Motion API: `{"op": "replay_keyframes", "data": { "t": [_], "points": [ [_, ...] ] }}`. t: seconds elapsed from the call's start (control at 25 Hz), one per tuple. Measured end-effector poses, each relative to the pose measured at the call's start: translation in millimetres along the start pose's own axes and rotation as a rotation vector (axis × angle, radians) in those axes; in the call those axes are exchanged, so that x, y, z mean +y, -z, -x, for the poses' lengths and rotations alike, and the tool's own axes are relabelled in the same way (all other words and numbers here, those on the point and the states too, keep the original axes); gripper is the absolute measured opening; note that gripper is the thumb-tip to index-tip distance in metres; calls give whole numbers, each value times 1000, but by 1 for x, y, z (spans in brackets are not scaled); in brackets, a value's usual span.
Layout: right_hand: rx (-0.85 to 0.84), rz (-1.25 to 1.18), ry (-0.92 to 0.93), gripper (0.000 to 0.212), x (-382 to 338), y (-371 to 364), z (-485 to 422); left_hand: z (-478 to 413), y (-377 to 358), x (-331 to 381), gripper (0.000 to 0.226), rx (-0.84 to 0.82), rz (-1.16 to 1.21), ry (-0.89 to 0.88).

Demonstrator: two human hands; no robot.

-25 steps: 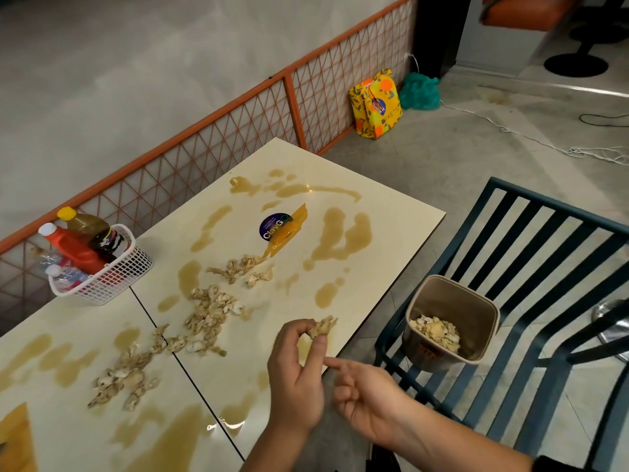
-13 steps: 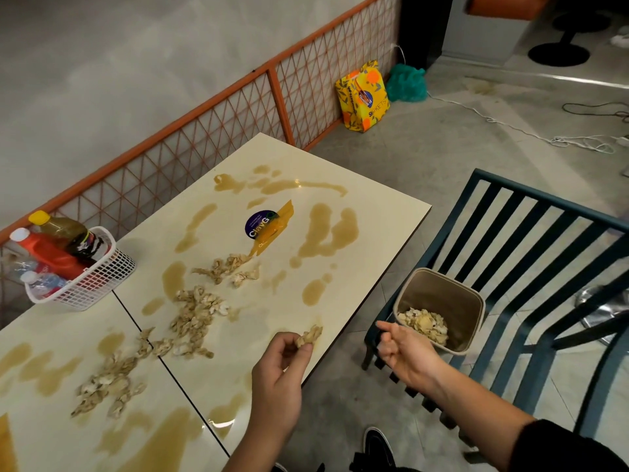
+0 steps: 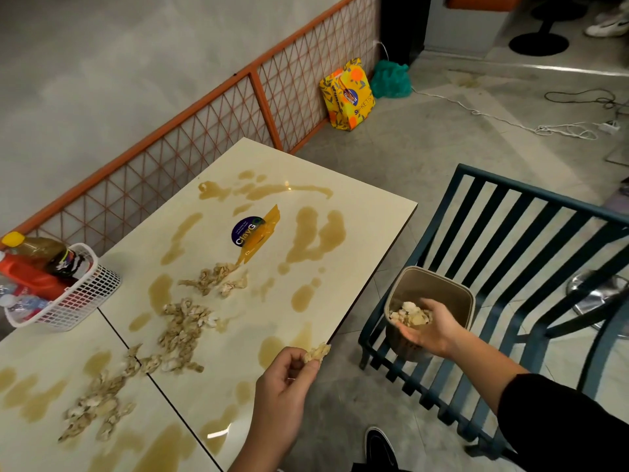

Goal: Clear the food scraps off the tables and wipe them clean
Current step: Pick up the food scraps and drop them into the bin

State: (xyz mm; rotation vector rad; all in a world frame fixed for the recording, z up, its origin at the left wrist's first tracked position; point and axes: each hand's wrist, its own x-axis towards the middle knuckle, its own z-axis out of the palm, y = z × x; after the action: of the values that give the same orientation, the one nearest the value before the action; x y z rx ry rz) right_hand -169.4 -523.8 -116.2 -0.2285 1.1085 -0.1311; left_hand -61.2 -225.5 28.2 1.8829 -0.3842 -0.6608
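Note:
Pale food scraps lie in three loose heaps (image 3: 183, 328) across two cream tables (image 3: 367, 212), among brown sauce smears (image 3: 316, 233). My left hand (image 3: 286, 386) hovers over the near table edge and pinches a small clump of scraps (image 3: 316, 352) between thumb and fingertips. A tan bin (image 3: 439, 287) with scraps inside (image 3: 406, 310) stands on the slatted blue bench (image 3: 510, 267). My right hand (image 3: 429, 325) is at the bin's near rim, fingers curled over it into the bin, thumb on the outside.
A white basket of sauce bottles (image 3: 68, 298) sits at the left table edge. A purple sticker and an amber wrapper (image 3: 258, 229) lie mid-table. An orange mesh fence (image 3: 204, 131) runs behind. My shoe (image 3: 381, 447) is below.
My right hand left my left hand, reached right and took hold of the bin's rim. My left hand stayed at the table edge with the scraps.

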Motion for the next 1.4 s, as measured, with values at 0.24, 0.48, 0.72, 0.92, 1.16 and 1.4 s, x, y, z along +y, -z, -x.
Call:
{"op": "replay_keyframes", "data": {
  "t": [0.24,0.48,0.72,0.92,1.16,1.4],
  "points": [
    [-277,542,-6,51,76,-37,77,-8,-17,-2,16,7,-185,-83],
    [-503,737,379,39,123,-84,133,-23,-30,-1,9,29,-590,-275],
    [-209,703,512,25,101,-73,113,-32,-38,5,26,-200,-485,-298],
    [186,796,513,24,49,-35,55,-33,-25,-5,18,-116,-310,-76],
    [344,683,315,51,1,10,-15,-43,12,-21,11,-52,-293,93],
    [256,856,269,29,40,-22,-14,-41,52,-43,11,4,-228,216]
  ]
}}
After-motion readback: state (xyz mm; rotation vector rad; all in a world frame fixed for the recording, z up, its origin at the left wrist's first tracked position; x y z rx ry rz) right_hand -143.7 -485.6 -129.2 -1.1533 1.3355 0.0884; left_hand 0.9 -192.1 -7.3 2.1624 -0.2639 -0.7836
